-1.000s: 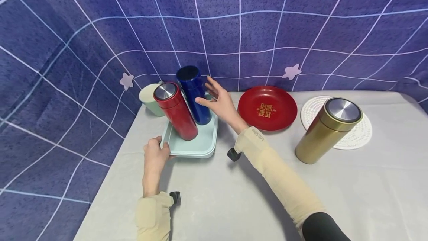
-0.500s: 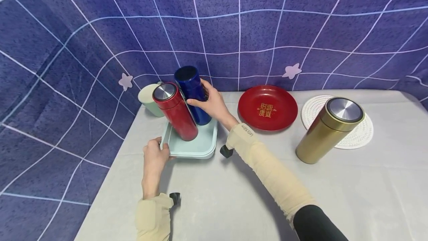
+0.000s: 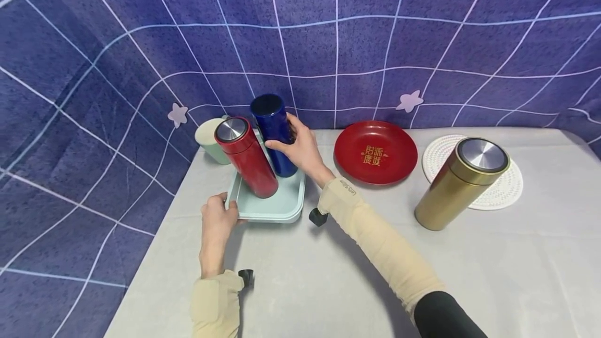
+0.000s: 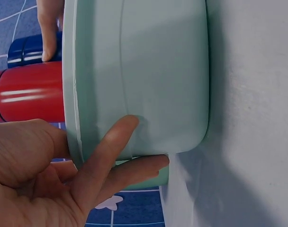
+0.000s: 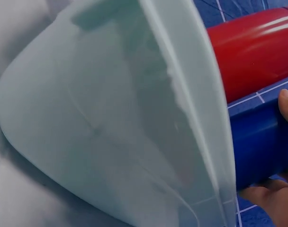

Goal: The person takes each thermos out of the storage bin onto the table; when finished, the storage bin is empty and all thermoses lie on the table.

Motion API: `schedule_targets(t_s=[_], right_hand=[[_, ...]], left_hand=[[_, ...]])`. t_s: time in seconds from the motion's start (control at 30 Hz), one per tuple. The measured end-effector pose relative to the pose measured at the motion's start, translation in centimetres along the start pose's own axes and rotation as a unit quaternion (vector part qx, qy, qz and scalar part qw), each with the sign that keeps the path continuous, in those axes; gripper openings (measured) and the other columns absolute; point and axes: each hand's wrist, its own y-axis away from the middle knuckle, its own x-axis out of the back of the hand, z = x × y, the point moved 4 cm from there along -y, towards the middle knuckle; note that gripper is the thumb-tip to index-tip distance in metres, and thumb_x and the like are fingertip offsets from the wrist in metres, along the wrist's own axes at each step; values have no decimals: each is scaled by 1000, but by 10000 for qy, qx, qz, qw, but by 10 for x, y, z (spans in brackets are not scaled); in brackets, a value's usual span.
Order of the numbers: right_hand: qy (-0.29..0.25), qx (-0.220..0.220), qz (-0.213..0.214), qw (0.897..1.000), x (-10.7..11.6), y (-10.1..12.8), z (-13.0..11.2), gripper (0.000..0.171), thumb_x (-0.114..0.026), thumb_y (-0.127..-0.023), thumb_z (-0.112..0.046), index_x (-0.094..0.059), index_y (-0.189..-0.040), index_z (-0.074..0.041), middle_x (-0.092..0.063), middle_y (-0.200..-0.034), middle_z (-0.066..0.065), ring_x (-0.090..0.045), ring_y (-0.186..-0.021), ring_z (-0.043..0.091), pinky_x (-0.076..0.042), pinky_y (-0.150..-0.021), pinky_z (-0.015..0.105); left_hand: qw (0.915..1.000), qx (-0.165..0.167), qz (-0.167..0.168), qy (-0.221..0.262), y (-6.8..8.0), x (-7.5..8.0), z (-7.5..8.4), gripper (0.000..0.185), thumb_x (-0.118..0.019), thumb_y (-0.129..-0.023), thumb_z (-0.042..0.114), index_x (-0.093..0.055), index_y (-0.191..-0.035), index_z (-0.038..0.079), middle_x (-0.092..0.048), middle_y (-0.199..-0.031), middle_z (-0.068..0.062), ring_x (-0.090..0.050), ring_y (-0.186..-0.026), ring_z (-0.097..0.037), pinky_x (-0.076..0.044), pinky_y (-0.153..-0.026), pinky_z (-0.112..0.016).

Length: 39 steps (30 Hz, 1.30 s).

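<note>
A pale green plastic container (image 3: 267, 210) stands at the left of the table, and a red thermos (image 3: 249, 158) and a blue thermos (image 3: 281, 158) stand upright on it. My left hand (image 3: 218, 218) grips the container's near left corner. In the left wrist view its fingers (image 4: 122, 132) lie along the outer wall, and the thumb is at the rim. My right hand (image 3: 305, 147) is wrapped round the blue thermos, thumb on the near side and fingers behind. The right wrist view has the blue thermos (image 5: 262, 146) between thumb and fingers, beside the red one.
A light green cup (image 3: 213, 142) sits behind the container at the left. Right of my right hand lies a red plate (image 3: 375, 153) with gold characters. Farther right, a gold thermos (image 3: 451, 192) stands in front of a round white woven mat (image 3: 502, 186). A blue checked cloth hangs behind.
My right hand has moved left onto the blue thermos and closed round it from a spread pose. The blue thermos has shifted very slightly. My left hand has kept its place on the container.
</note>
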Motion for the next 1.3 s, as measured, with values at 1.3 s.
schedule_targets(t_s=[1.3], right_hand=[[-1195, 541, 518, 9900, 85, 65, -88, 56, -80, -80, -7, -57, -130, -7, -70, -117, 12, -68, -104, 23, -53, -96, 36]], left_hand=[[9997, -4, -172, 146, 1, 3, 0, 38, -41, -94, 0, -55, -124, -17, -64, -101, -38, -73, -67, -27, -51, -55, -18]])
